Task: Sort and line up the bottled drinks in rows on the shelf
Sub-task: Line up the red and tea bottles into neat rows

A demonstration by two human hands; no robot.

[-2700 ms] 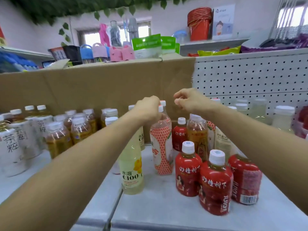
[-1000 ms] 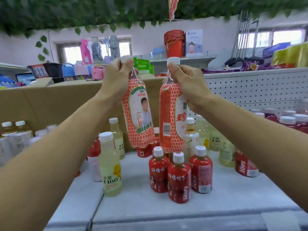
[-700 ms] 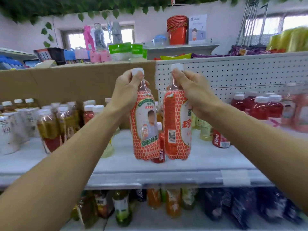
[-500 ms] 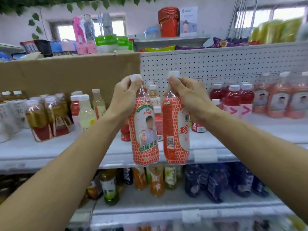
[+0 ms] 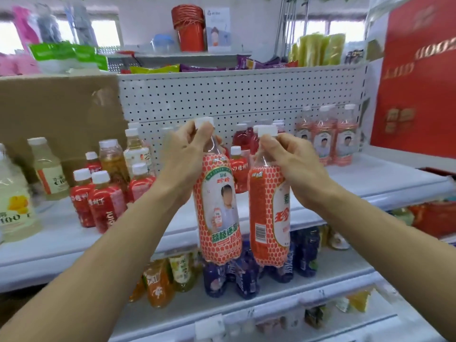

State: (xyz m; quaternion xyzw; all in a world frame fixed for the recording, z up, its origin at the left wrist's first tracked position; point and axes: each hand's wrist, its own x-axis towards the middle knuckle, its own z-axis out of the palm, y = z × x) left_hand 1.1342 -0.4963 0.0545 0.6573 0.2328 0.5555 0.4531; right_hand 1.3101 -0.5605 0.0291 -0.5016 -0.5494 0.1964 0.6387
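Note:
My left hand grips the neck of a tall lychee bottle with an orange honeycomb label and a white cap. My right hand grips the neck of a second bottle of the same kind. Both hang upright in the air, side by side, in front of the white shelf. Three matching lychee bottles stand in a row at the shelf's back right. Small red juice bottles stand at the left.
Pale yellow bottles and tea bottles crowd the shelf's left, before a cardboard sheet. A perforated back panel rises behind. A red box stands at the right. Lower shelves hold dark purple bottles and orange bottles.
Both hands lifted the two lychee bottles off the shelf and carried them rightward. The view has shifted right, bringing the three matching bottles and the red box closer.

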